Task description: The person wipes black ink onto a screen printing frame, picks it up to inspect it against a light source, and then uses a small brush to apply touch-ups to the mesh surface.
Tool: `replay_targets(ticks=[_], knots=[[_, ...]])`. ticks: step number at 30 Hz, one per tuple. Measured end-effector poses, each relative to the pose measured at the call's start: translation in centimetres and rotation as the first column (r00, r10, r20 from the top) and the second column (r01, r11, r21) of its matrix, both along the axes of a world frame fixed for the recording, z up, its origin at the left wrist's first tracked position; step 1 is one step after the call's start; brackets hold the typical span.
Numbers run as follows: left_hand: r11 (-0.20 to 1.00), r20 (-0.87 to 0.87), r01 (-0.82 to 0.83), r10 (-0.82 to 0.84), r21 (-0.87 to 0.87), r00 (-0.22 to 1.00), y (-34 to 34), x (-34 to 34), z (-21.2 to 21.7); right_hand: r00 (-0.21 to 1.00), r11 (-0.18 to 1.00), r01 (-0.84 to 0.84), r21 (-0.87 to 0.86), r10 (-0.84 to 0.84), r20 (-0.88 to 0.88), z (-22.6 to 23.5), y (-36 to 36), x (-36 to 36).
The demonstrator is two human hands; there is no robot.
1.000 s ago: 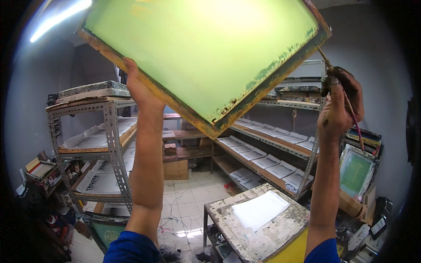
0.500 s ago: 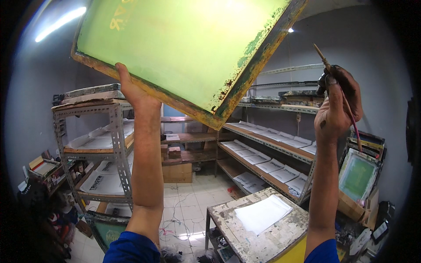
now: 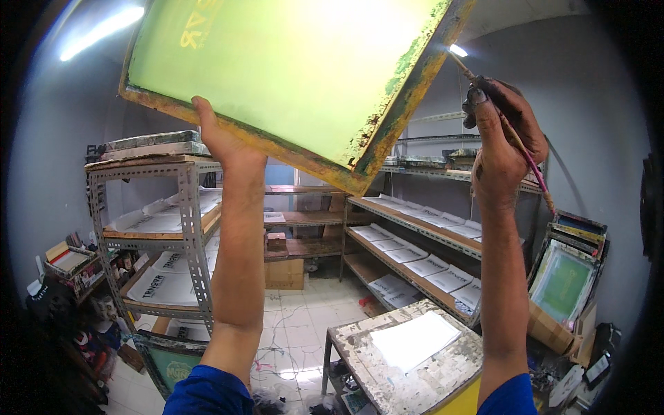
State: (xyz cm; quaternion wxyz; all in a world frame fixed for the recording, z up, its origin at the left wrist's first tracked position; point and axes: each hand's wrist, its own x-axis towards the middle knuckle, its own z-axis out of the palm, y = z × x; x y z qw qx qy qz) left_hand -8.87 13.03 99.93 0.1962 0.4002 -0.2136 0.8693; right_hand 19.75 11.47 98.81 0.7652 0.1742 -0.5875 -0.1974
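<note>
A green screen-printing frame [image 3: 270,76] with a worn yellow-brown wooden border is raised up in front of me, tilted, its top cut off by the picture's edge. My left hand [image 3: 225,138] grips its lower edge, thumb on the near side and the other fingers hidden behind. Pale mirrored lettering shows at the mesh's upper left, and dark flecks of worn coating run along its right side. In my right hand [image 3: 505,131], stained dark at the fingers, a thin paintbrush [image 3: 515,138] with a pinkish handle is pinched. Its tip points up-left, close to the frame's right border.
Metal racks with printed white sheets stand at left [image 3: 187,235] and right [image 3: 415,242]. A stained table [image 3: 353,346] holds white paper [image 3: 415,339] in front of me. More screen frames [image 3: 564,277] lean at the right wall. Cables [image 3: 290,339] lie on the tiled floor.
My right hand has brought the paintbrush left and slightly up, nearer the frame's right border. The screen frame, in my left hand, has shifted a little right and up in the picture.
</note>
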Motion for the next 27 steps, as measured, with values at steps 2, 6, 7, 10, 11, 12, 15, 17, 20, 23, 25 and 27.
replay_targets(ticks=[2,6,7,10,11,12,15,17,20,23,25,27], knots=[[1.0,0.009,-0.015,0.015,0.009,1.0,-0.6,0.9,0.2,0.999,1.0,0.028,0.013,-0.028,-0.015,0.2,-0.1,-0.2],[1.0,-0.008,-0.009,0.009,0.027,1.0,-0.6,1.0,0.3,0.997,0.998,-0.041,0.037,0.043,-0.064,0.4,-0.3,-0.8],[1.0,-0.004,-0.007,0.007,0.027,1.0,-0.7,1.2,0.3,0.997,0.998,-0.043,0.056,0.046,-0.061,0.6,-0.5,-0.9],[1.0,0.002,0.008,-0.008,0.014,1.0,-0.6,1.9,0.4,0.999,0.999,-0.017,0.047,0.019,-0.047,0.7,-0.7,-0.6],[1.0,0.003,0.006,-0.006,0.005,1.0,-0.6,1.9,0.4,0.999,0.999,-0.009,0.034,0.01,-0.042,0.7,-0.8,-0.6],[1.0,0.004,0.005,-0.005,-0.004,1.0,-0.6,1.9,0.5,0.999,0.999,-0.017,0.036,0.018,-0.043,0.8,-0.8,-0.7],[0.999,-0.017,0.05,-0.05,-0.004,0.999,-0.5,2.2,0.4,0.999,0.999,-0.025,0.024,0.026,-0.045,1.1,-0.8,-1.0],[0.999,-0.034,0.048,-0.048,0.016,0.998,-0.4,2.4,0.3,0.999,1.0,-0.015,-0.005,0.015,-0.042,1.1,-0.9,-1.1],[0.998,-0.055,0.055,-0.053,0.038,0.997,-0.1,2.8,0.5,0.999,1.0,-0.002,0.001,0.002,-0.045,1.3,-1.0,-1.2],[0.997,-0.059,0.078,-0.076,0.023,0.995,0.1,3.3,0.5,0.995,0.998,0.063,-0.028,-0.065,-0.071,1.3,-0.9,-0.7],[0.995,-0.062,0.094,-0.093,0.015,0.994,0.2,3.7,0.4,0.996,0.998,0.054,-0.035,-0.057,-0.074,1.2,-0.5,-0.7],[0.993,-0.073,0.117,-0.116,0.022,0.991,0.6,3.9,0.4,0.996,0.998,0.052,-0.025,-0.054,-0.074,1.2,-0.4,-0.6]])
